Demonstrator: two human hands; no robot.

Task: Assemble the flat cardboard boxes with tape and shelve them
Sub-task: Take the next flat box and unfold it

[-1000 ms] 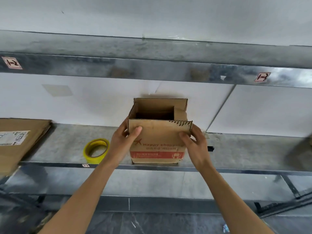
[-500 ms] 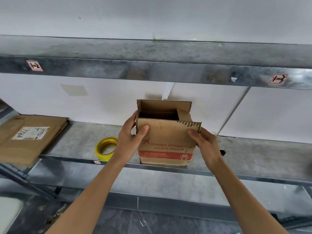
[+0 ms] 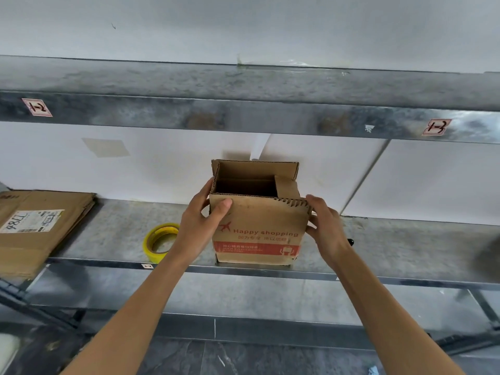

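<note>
A small brown cardboard box (image 3: 258, 234), printed "Happy shopping" with a red band, stands upright on the metal shelf (image 3: 405, 247) with its top flaps up. My left hand (image 3: 201, 226) grips its left side, thumb on the front panel. My right hand (image 3: 324, 228) holds the right side at the front corner. A yellow tape roll (image 3: 159, 240) lies on the shelf just left of my left hand. A stack of flat cardboard boxes (image 3: 40, 228) rests at the shelf's far left.
An upper metal shelf (image 3: 243, 104) with small red-and-white labels runs overhead. A white wall backs the shelf. A small dark object (image 3: 351, 241) lies behind my right hand. A lower shelf level and dark tiled floor show below.
The view has shifted, so the box and shelf sit slightly further right in frame. My right hand has moved from the front panel to the right side of the box. The box stays on the shelf.
</note>
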